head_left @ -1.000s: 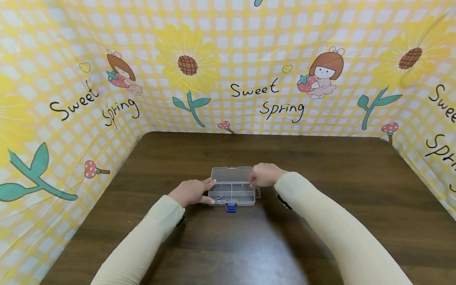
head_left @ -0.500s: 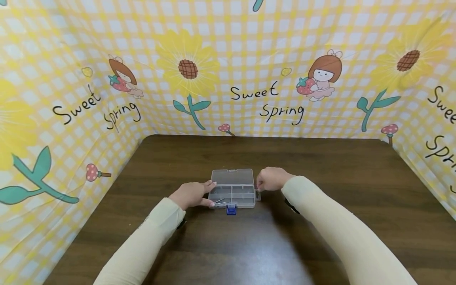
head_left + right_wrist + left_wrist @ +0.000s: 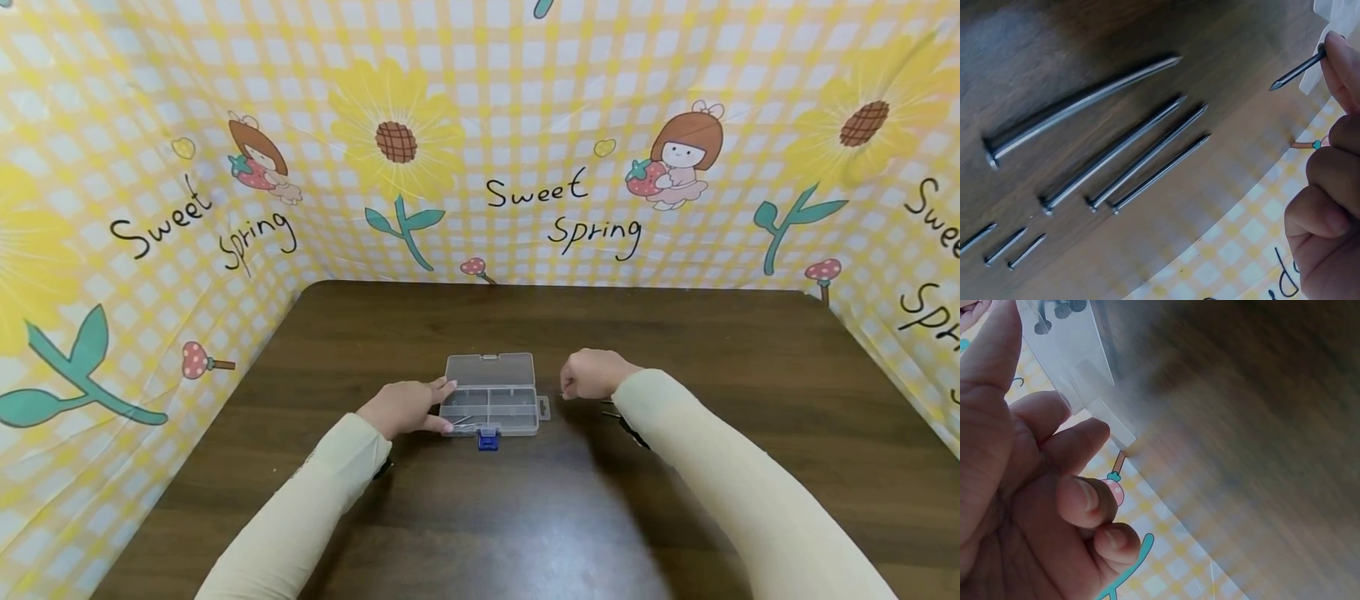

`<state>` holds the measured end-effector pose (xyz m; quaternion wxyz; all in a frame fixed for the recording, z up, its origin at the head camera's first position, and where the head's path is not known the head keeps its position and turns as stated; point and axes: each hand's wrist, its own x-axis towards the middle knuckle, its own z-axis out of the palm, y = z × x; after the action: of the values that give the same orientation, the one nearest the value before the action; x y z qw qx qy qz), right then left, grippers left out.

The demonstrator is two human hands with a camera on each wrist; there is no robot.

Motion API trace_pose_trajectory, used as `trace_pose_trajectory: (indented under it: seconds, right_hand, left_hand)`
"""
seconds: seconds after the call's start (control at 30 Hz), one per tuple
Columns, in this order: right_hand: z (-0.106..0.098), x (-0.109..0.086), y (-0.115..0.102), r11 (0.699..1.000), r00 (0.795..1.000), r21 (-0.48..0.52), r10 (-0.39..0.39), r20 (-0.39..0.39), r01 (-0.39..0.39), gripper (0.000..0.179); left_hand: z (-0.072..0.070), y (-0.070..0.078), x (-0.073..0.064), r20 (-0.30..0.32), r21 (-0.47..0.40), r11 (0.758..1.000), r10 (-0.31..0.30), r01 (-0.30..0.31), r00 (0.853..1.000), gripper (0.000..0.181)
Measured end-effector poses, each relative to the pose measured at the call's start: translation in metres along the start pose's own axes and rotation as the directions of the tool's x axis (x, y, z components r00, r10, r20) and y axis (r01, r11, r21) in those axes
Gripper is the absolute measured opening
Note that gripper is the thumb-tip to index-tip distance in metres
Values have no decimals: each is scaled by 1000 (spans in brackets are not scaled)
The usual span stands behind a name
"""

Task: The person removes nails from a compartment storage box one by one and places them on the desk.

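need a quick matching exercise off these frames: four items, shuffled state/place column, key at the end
1. left hand
2. right hand
3. lid
4. latch

A. pinching a nail
B. blue, on the near side of the box
C. at the box's left end in the head view
D. open, on the box's far side

Pairs: 1-C, 2-A, 3-D, 4-B

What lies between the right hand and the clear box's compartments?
In the head view: the hanging tab of the clear box, then a strip of bare table before the right hand.
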<state>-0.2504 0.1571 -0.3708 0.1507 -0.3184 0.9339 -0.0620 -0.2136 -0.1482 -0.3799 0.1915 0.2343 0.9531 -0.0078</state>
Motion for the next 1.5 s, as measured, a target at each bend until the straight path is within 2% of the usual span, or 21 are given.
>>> trace_pose_trajectory:
  seconds: [0.03, 0.13, 0.43, 0.73, 1.0, 1.5]
  right_hand:
    - [3, 1, 7, 1000, 1000, 5, -25, -14, 25, 9]
    - [2, -4, 12, 999, 1000, 19, -28, -9, 29, 9]
    - [0, -22, 22, 998, 998, 8, 56, 18, -56, 8]
    - [3, -35, 36, 999, 999, -16, 38, -6, -38, 9]
    - [6, -49, 50, 998, 999, -53, 38, -12, -39, 11]
    - [2, -71, 72, 992, 996, -80, 94, -4, -94, 16]
  left_hand:
    - [0, 0, 0, -2, -3, 1000, 0, 0, 1000, 79]
    - [-1, 0, -1, -5, -11, 1000, 3, -3, 1000, 79]
    - [0, -2, 0, -11, 9, 1000, 11, -11, 1000, 78]
    - [0, -1, 0, 7, -4, 1000, 5, -5, 1000, 78]
    - [-1, -1, 1, -9, 6, 1000, 14, -14, 1000, 77]
    - [1, -4, 4, 4, 21, 1000, 8, -8, 1000, 78]
